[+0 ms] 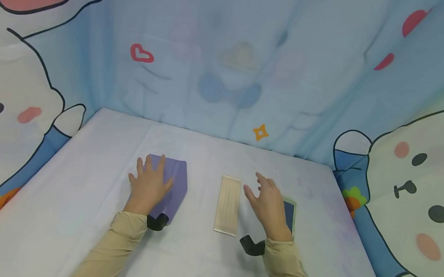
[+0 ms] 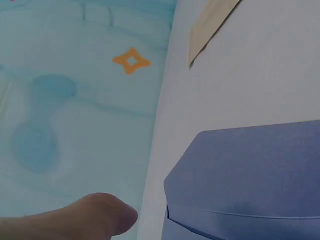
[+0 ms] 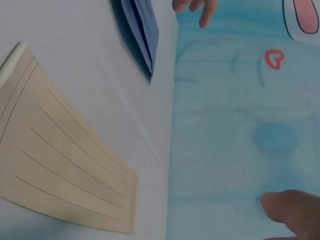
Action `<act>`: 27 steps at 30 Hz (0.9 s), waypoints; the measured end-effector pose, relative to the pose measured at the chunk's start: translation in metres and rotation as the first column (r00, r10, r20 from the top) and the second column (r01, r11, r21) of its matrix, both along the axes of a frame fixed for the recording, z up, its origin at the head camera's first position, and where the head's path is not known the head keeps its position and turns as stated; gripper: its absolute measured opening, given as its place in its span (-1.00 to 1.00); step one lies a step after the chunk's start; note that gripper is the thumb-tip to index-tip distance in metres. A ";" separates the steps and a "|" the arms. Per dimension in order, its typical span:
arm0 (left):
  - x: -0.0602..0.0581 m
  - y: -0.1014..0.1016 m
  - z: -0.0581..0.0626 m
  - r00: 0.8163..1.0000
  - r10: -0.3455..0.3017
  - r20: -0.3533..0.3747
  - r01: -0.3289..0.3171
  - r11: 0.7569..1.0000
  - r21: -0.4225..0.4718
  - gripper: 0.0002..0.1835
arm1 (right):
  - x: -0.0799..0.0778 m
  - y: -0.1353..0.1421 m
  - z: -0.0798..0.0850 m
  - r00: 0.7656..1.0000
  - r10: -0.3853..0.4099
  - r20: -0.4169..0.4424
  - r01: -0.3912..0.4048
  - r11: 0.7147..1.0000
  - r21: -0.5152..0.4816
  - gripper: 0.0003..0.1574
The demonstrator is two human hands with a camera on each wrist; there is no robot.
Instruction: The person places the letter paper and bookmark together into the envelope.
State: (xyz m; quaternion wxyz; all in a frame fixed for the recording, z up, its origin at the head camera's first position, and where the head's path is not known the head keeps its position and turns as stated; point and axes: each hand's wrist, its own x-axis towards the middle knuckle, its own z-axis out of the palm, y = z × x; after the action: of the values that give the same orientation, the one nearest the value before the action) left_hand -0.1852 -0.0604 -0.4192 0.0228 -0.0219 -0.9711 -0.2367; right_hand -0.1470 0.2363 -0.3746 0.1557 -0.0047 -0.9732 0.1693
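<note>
A purple-blue envelope [image 1: 178, 186] lies on the table at the left, its flap crease showing in the left wrist view. My left hand [image 1: 148, 189] is over it with spread fingers, covering much of its left side. Right of the envelope is a folded cream sheet of lined letter paper [image 1: 227, 206]; its printed lines show clearly in the right wrist view. Just right of that paper my right hand [image 1: 271, 205] hovers with loosely bent fingers and holds nothing. Partly hidden beneath this hand is a flat dark-blue rectangle with a pale green border [image 1: 290, 214].
A white cloth covers the table [image 1: 188, 255]. Behind it hangs a light-blue curtain [image 1: 187, 92] with cartoon prints, close along the back edge. Each wrist carries a black camera mount, such as the right one [image 1: 252, 246].
</note>
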 end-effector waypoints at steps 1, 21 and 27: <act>-0.003 0.000 -0.002 1.000 0.005 0.026 -0.005 1.000 0.001 -0.19 | -0.003 0.001 -0.004 1.000 -0.010 0.023 0.010 1.000 -0.005 -0.27; -0.041 0.003 -0.015 0.971 0.074 0.228 -0.099 0.990 0.100 -0.21 | -0.046 0.006 -0.047 0.914 -0.087 0.397 0.144 0.982 -0.118 -0.17; -0.041 0.005 -0.016 0.975 0.065 0.211 -0.091 0.989 0.113 -0.25 | -0.049 0.010 -0.049 0.890 -0.112 0.441 0.190 0.972 -0.137 -0.11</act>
State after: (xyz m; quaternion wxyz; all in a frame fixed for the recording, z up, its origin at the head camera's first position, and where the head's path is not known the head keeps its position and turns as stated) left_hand -0.2265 -0.0557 -0.4349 -0.0678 0.0425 -0.9520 -0.2955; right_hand -0.1961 0.2459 -0.4234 -0.0514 -0.1316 -0.9612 0.2369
